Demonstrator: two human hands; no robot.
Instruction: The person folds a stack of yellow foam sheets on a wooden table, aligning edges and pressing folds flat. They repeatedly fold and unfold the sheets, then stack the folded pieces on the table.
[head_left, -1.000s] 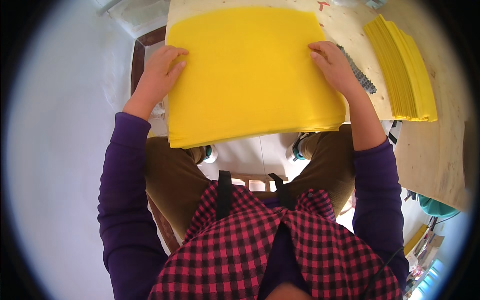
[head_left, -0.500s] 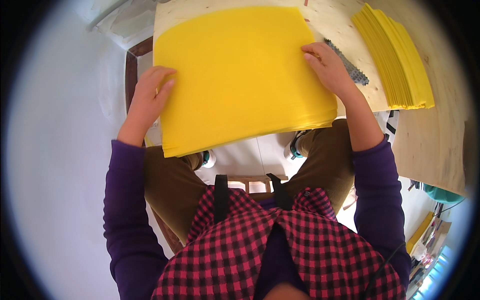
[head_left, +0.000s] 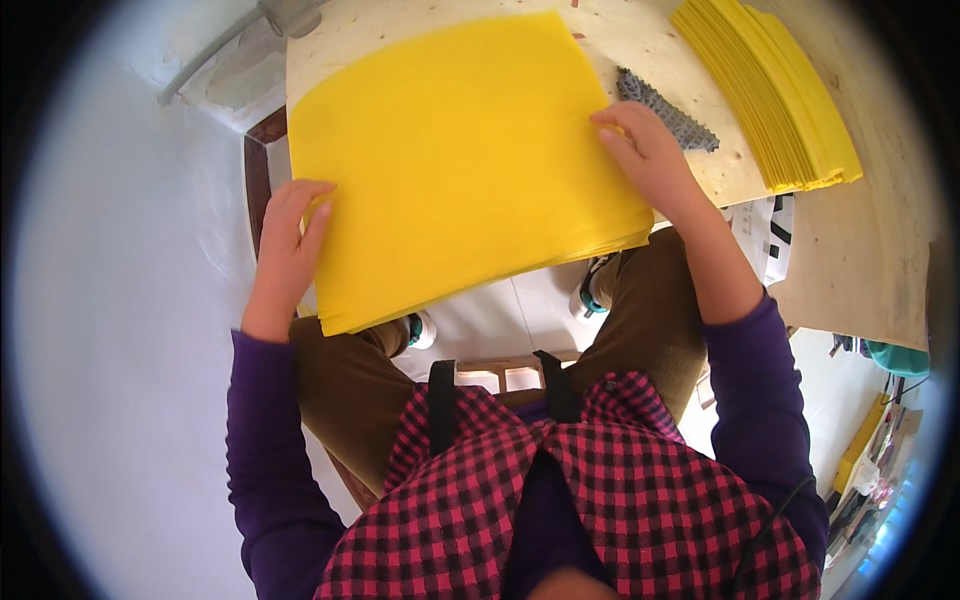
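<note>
Although partly covered, the pale wooden tabletop (head_left: 730, 175) is the largest item I list, running from about 11 to 2 o'clock

Flat yellow stack (head_left: 450, 170), one pile of thin sheets: at 12 o'clock, its near edge reaching over the person's thighs; I judge the layering well along, as the sheets lie flat together; the layers at its near right corner are staggered, so the edges look not yet even; how much more is left I cannot tell

Second yellow stack (head_left: 770, 100), many close layers: at 2 o'clock, well apart from the first and, by my judgement, set aside

Right hand (head_left: 648, 148): between 1 and 2 o'clock, open, fingers loosely bent over the flat pile's right edge, thumb parted from them

Left hand (head_left: 284, 237): between 9 and 10 o'clock, open, loosely curved at the pile's left edge; firmness of contact I cannot tell

Grey studded piece (head_left: 668, 112): between 1 and 2 o'clock, on the wood between the two stacks

Teal article (head_left: 897, 358): just past 3 o'clock, perhaps a container; contents not visible to me, and no sure container elsewhere
</note>
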